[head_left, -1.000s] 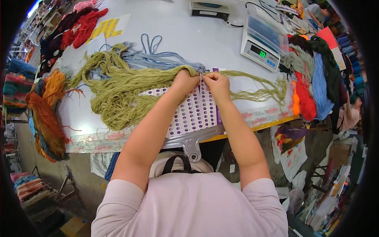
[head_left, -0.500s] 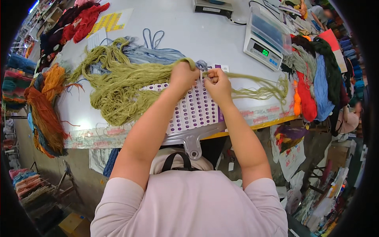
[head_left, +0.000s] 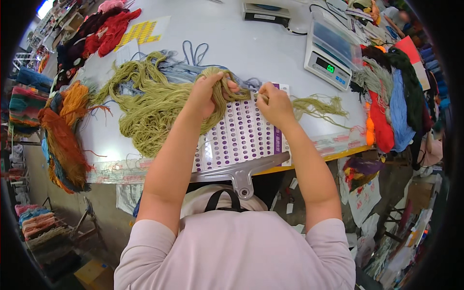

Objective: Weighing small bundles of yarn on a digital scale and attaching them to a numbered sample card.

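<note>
A large skein of olive-green yarn (head_left: 150, 96) lies loosely over the left part of the table. My left hand (head_left: 205, 94) is closed around its right end, with a thick loop bunched at the fingers. Beside it, my right hand (head_left: 276, 104) pinches with thumb and forefinger at the top of a white card with rows of purple-ringed holes (head_left: 237, 135). Loose green strands (head_left: 319, 105) trail out to the right from behind that hand; what the fingertips hold is mostly hidden. A grey metal clip (head_left: 239, 175) grips the card's near edge. Pale blue yarn (head_left: 181, 70) lies behind the green skein.
A digital scale (head_left: 326, 65) with a clear tray stands at the back right, another scale (head_left: 266, 13) at the far edge. Rust-orange yarn (head_left: 65, 140) hangs over the left edge; red yarn (head_left: 382, 121) and blue yarn (head_left: 401, 108) hang at the right.
My left hand has moved left and bunched the green yarn around its fingers. The strands trailing right have drawn in leftward, and more of the card shows. The whole view has shifted slightly.
</note>
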`<state>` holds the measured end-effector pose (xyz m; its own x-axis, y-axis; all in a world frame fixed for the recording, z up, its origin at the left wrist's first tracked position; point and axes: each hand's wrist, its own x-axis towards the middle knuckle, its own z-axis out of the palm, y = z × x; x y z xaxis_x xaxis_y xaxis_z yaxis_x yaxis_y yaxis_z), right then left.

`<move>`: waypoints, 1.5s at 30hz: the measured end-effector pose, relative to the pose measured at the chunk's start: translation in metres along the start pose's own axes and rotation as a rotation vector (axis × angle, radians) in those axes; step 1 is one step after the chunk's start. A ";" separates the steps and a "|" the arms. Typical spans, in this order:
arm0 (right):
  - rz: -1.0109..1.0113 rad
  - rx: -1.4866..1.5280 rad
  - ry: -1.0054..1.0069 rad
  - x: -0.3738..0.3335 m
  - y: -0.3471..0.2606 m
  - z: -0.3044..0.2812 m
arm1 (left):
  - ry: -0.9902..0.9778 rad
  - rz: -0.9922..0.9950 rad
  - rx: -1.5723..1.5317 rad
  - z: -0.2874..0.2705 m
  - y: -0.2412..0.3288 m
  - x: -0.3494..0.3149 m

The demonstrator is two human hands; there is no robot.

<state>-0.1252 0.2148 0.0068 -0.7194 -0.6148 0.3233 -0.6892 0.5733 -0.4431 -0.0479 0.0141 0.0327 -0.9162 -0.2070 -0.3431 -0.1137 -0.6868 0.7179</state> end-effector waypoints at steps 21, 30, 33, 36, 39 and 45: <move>0.243 0.352 -0.058 -0.010 0.010 0.017 | 0.169 0.343 0.282 0.001 0.014 -0.038; 0.452 1.198 0.012 -0.010 0.037 0.017 | 0.639 0.233 0.287 -0.124 0.032 -0.055; 0.460 1.260 -0.070 -0.004 0.032 0.009 | 0.578 0.247 0.382 -0.139 0.032 -0.058; 0.464 1.162 -0.040 -0.003 0.030 0.018 | 0.609 0.209 0.405 -0.147 0.038 -0.053; 0.428 0.935 -0.060 -0.004 0.030 0.022 | 0.621 0.274 0.210 -0.153 0.054 -0.052; 0.311 0.321 -0.135 -0.005 0.012 0.018 | 0.594 0.427 -0.091 -0.176 0.142 -0.036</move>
<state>-0.1279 0.2147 -0.0154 -0.8549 -0.5179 0.0318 -0.3657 0.5579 -0.7449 0.0365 -0.1991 0.0400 -0.5081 -0.7941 -0.3334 0.2622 -0.5114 0.8184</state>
